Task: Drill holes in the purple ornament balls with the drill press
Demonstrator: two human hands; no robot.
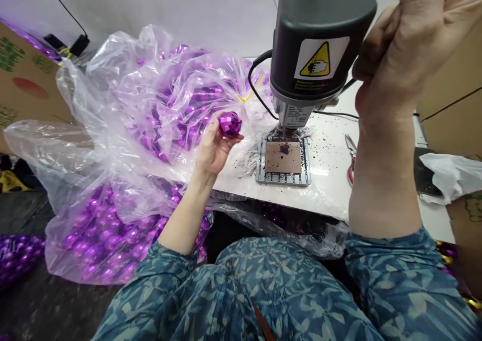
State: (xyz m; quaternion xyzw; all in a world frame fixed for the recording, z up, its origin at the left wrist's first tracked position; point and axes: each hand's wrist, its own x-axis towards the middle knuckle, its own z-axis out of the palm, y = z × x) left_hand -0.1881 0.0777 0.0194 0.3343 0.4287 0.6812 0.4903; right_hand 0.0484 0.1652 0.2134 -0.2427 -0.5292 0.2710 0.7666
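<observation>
My left hand (215, 147) holds a shiny purple faceted ball ornament (229, 124) between thumb and fingers, with a small cap at its right side. The ball is left of a black bench drill press (320, 44) bearing a yellow warning label. High at the right, my right hand (410, 39) is closed round the press's lever (348, 86); its grip end is hidden in the fist. Below the drill head, a brown square plate (283, 162) with a small dark hole lies on the slotted metal base (284, 180). Dark shavings are scattered over plate, base and table.
Large clear plastic bags (124, 105) of purple balls cover the table's left side and hang below it. Red-handled shears (351, 160) lie right of the base. Cardboard boxes (30, 75) stand at both sides. White crumpled plastic (452, 175) is at the right.
</observation>
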